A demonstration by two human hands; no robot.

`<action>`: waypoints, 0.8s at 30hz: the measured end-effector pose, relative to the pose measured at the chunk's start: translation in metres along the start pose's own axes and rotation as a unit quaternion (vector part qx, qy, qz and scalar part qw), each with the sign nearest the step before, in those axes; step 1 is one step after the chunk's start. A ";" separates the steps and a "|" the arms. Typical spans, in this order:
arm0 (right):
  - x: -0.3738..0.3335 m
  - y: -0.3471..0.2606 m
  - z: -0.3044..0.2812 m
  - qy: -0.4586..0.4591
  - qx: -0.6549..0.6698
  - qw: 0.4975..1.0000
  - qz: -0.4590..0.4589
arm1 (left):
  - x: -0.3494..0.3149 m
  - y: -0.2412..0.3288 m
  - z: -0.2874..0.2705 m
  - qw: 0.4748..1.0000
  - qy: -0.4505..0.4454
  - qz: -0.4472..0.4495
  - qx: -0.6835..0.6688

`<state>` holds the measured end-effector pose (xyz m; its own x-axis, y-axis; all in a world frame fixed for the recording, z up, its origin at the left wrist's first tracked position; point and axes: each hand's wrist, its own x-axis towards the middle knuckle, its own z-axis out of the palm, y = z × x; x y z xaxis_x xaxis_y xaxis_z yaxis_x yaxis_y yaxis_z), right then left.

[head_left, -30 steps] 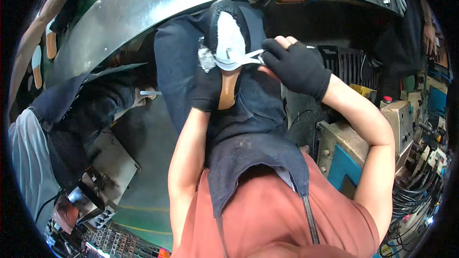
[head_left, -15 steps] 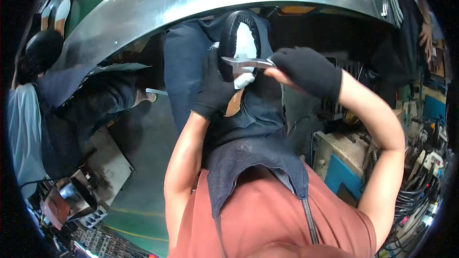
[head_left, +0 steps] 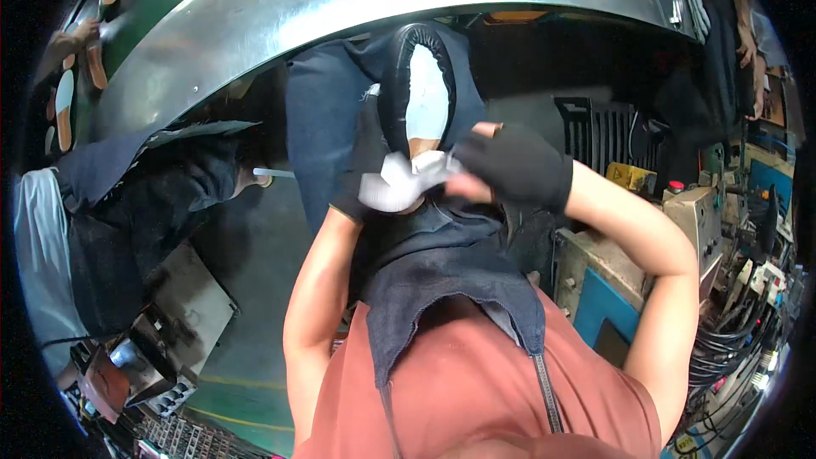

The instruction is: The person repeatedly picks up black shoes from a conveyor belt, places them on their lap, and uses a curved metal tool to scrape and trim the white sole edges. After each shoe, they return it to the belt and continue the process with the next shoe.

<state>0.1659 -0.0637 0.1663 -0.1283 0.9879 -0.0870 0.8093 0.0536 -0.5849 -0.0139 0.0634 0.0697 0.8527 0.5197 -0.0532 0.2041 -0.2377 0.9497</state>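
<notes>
Ok, head cam, only view. Shoe (head_left: 417, 93) is on the person's lap, over dark trousers (head_left: 319, 119), bottom face up. Toe end pts away from the person, heel end toward the apron (head_left: 467, 272). Black upper is gathered round the rim of the white panel (head_left: 429, 89); tan heel strip (head_left: 422, 146) shows behind it, partly hidden by stuff btwn the hands.

L grip (head_left: 364, 157), black glove: looks closed on the L side of the shoe nr the heel, fingers mostly hidden. R grip (head_left: 514, 166), black fingerless glove: curled, looks wrapped on a grey tool (head_left: 389, 195). Tool's smeared by blur, runs from R fingers across the heel end toward L wrist. Can't tell tool type or whether it touches the shoe.

Step in hand, my read: hand-tool work on the shoe bottom, heel end, L steadying, R on the tool. Can't confirm a cut or pull from this.

Next move calls for: firm L hold so the shoe doesn't roll on the lap, L fingers clear of the tool, tool end lined up on the edge btwn upper and panel.

FYI metal tabletop (head_left: 340, 13) is just past the toe; black crate (head_left: 599, 132) sits off to the R.
</notes>
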 end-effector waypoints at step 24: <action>-0.015 0.094 0.142 0.119 0.473 0.758 0.434 | 0.292 0.063 -0.133 0.977 0.102 -0.005 -0.185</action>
<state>0.1622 -0.0947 -0.0019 0.4158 0.5955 -0.6874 -0.2569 -0.6481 -0.7169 0.1843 0.3095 0.1551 0.7298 0.6827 -0.0359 -0.0089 0.0620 0.9980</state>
